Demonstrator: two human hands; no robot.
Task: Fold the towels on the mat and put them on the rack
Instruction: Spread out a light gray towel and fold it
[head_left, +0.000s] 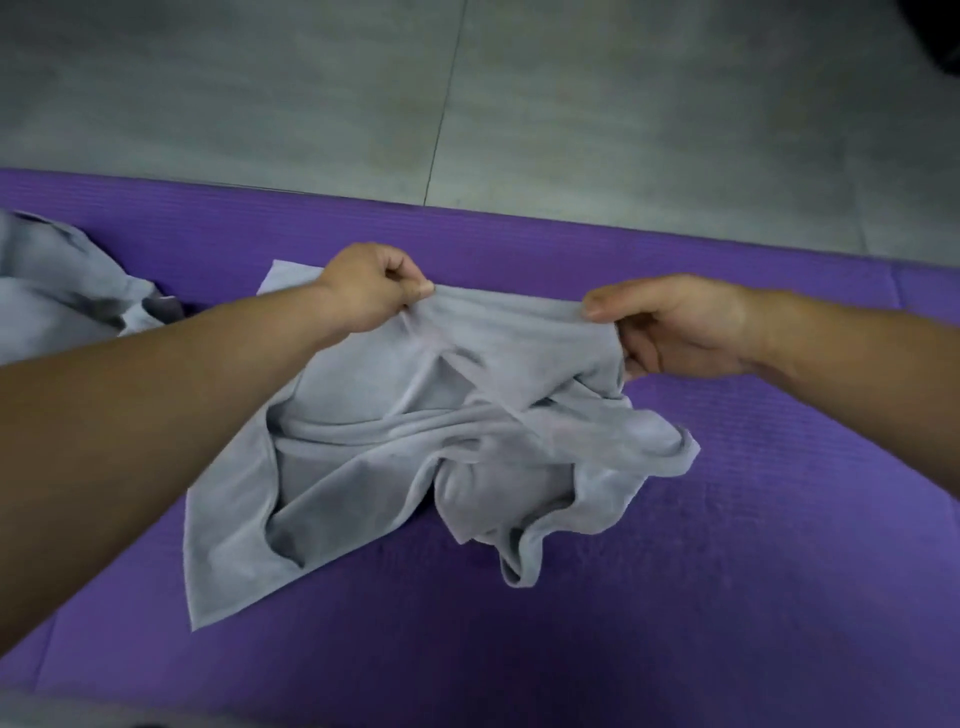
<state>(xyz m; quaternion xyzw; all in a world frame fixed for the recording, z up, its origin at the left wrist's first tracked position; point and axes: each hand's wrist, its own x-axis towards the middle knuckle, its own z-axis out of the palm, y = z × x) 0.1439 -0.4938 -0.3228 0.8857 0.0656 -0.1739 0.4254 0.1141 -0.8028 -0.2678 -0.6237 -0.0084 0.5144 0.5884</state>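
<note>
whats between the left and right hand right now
In the head view, the top edge of the crumpled grey cloth towel spans from the left hand to the right hand.

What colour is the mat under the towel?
Purple mat, with a fine ribbed texture; head view.

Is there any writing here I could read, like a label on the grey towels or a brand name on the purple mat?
No readable text anywhere in this view.
The grey towel held by the left hand and the right hand shows no tag or print.
The purple mat, the second towel and the floor bear none either.
</note>
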